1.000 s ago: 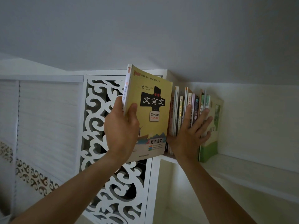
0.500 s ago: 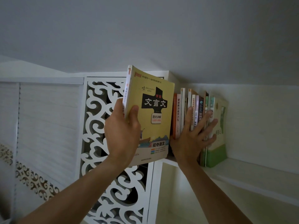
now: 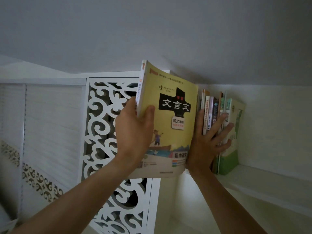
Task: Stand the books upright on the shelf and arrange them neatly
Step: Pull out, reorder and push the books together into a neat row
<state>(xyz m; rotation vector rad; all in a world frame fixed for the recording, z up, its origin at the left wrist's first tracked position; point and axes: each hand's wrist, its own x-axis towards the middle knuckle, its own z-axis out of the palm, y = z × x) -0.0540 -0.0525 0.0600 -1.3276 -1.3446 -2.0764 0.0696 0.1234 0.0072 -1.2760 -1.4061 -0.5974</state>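
Note:
My left hand (image 3: 135, 130) grips a yellow paperback (image 3: 170, 119) by its spine, upright, in front of the shelf's left end. Its cover faces me and hides the leftmost books. Several thin books (image 3: 212, 114) stand upright on the white shelf (image 3: 263, 179), ending in a green-and-cream book (image 3: 234, 132) on the right. My right hand (image 3: 207, 142) lies flat against the spines of these books, fingers spread, holding nothing.
A white carved fretwork panel (image 3: 103, 132) forms the cabinet side left of the shelf. Slatted white panels (image 3: 50, 125) lie further left. The ceiling (image 3: 152, 31) is close above the books. The shelf board runs on to the right of the books.
The yellow book has moved right, toward the row, now covering its left end. My right hand has slid right with the row of books.

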